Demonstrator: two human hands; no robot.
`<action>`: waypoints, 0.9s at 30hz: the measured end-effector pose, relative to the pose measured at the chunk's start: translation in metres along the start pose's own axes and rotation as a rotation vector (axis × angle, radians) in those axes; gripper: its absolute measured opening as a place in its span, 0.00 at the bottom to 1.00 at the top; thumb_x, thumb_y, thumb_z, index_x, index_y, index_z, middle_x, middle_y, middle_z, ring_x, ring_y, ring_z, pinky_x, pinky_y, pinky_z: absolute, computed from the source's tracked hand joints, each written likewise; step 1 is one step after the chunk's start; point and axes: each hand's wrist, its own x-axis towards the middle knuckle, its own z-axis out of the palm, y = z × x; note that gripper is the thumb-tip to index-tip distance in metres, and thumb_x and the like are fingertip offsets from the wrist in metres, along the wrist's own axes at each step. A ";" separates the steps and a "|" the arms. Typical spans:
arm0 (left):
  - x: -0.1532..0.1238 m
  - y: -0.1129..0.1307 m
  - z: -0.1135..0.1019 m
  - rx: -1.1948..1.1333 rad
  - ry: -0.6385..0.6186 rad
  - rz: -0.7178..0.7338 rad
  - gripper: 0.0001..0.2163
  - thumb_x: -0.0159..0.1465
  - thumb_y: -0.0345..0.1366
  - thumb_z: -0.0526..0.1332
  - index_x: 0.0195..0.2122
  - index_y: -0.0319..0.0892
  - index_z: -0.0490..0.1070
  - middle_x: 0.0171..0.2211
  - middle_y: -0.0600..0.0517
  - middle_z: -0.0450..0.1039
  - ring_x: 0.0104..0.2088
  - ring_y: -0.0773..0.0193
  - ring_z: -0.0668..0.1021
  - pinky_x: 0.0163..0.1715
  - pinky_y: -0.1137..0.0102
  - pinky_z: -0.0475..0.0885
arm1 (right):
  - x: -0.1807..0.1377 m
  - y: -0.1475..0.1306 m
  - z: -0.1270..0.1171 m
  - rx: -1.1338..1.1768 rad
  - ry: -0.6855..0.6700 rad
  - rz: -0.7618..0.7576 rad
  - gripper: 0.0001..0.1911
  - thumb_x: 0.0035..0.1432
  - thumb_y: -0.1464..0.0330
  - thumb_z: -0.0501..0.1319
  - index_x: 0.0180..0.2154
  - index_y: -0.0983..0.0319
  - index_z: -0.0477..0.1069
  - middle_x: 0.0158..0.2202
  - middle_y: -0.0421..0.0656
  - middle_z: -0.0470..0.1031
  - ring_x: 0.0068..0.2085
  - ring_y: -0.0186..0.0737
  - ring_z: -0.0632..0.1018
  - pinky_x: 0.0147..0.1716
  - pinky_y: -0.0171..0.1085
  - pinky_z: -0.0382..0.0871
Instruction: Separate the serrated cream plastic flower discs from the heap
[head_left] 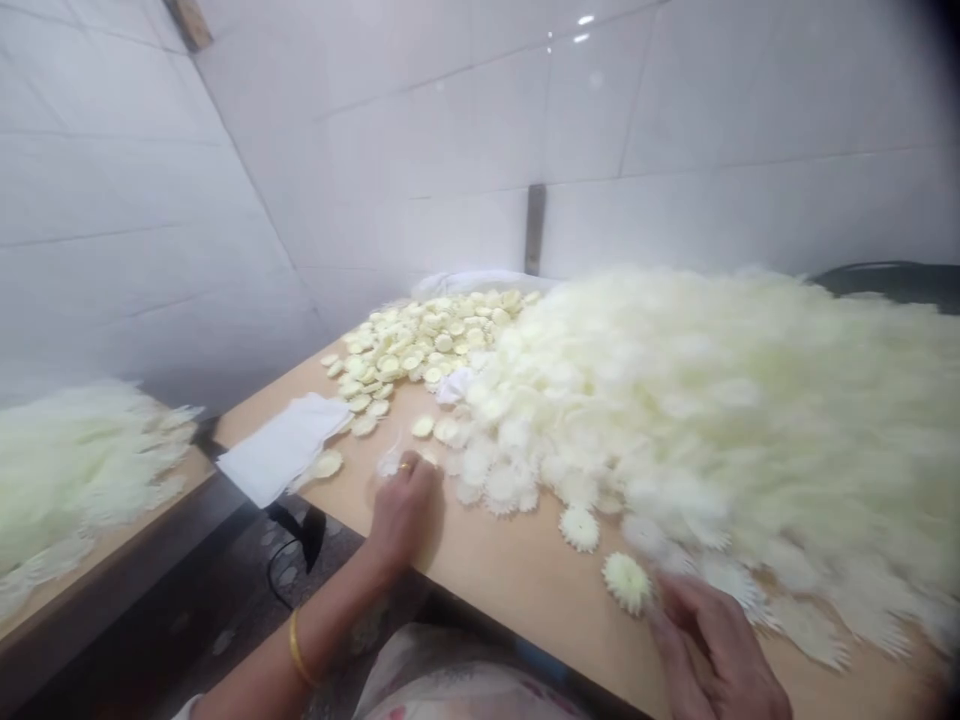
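My right hand [716, 640] pinches the edge of a pale yellow-green flower-shaped piece [628, 582] with a toothed rim, just above the table. My left hand [407, 510], wearing a ring, is closed with its knuckles up near the middle of the table. What its fingers hold, if anything, is hidden. Beside its fingertips lies a small whitish, partly see-through thing [389, 462], too blurred to name. A round cream disc [422, 427] rests just beyond the left hand. Close to my right hand is another flower-shaped piece [579, 528] lying flat.
A large heap of pale flower-shaped pieces [697, 390] covers the table's right side. Smaller discs [442, 340] are piled at the back left. White sheets [283, 447] overhang the left edge. A second table with a pale heap [75, 480] stands left, across a gap.
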 end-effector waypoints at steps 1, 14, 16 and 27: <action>-0.003 0.005 -0.005 -0.165 0.027 0.046 0.08 0.60 0.29 0.49 0.26 0.39 0.63 0.30 0.47 0.65 0.29 0.65 0.70 0.28 0.71 0.64 | 0.001 -0.002 -0.002 -0.004 0.008 -0.007 0.11 0.57 0.64 0.52 0.41 0.61 0.65 0.39 0.47 0.68 0.40 0.45 0.71 0.37 0.41 0.66; -0.017 0.100 0.017 -1.331 -0.911 -0.456 0.09 0.55 0.39 0.57 0.24 0.40 0.59 0.10 0.60 0.59 0.10 0.75 0.59 0.10 0.80 0.53 | 0.002 -0.024 -0.009 0.018 -0.077 -0.334 0.22 0.56 0.77 0.50 0.53 0.61 0.59 0.45 0.49 0.65 0.45 0.45 0.66 0.44 0.47 0.62; -0.016 0.101 0.019 -1.231 -0.872 -0.380 0.09 0.56 0.39 0.56 0.24 0.40 0.60 0.09 0.60 0.59 0.10 0.74 0.61 0.11 0.80 0.56 | 0.001 -0.024 -0.007 -0.037 -0.145 -0.367 0.22 0.56 0.77 0.50 0.53 0.60 0.60 0.45 0.49 0.66 0.45 0.46 0.66 0.43 0.48 0.62; -0.018 0.102 0.014 -1.009 -0.905 -0.182 0.05 0.56 0.35 0.53 0.25 0.41 0.59 0.15 0.59 0.60 0.15 0.72 0.65 0.16 0.76 0.60 | 0.010 -0.039 -0.002 -0.223 -0.290 -0.380 0.18 0.52 0.78 0.49 0.44 0.65 0.68 0.44 0.51 0.66 0.45 0.49 0.63 0.46 0.52 0.55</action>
